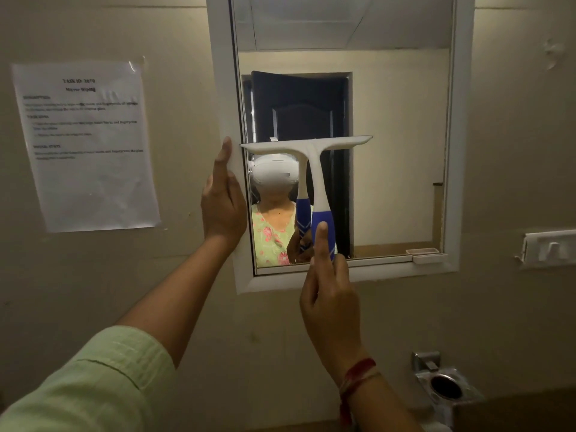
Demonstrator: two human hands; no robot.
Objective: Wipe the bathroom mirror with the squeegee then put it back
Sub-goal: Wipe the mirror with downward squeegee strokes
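The squeegee (314,169) is held upright against the mirror (396,151), with its white blade lying almost level across the left half of the glass, near the middle of its height, and its left tip reaching the left edge of the mirror. The blue part of the handle is grasped by the right hand (328,294), whose fingers are closed around it while the thumb is laid straight up along the front of the handle. A red thread band (355,378) is worn on the right wrist. The left hand (223,198) is open and flat, grasping nothing, and it is pressed on the left side of the white frame (223,88), with its fingertips just beside the left tip of the blade. A light green sleeve (103,381) is seen on the left arm. In the glass the squeegee handle, a dark door and a person in a flowered top are reflected. A printed sheet (87,145) is fixed to the wall on the left of the frame; its text is too blurred to be read. Below the lower right corner of the frame a metal holder (442,385) is mounted on the wall, and a white hook plate (551,247) is fixed further to the right.
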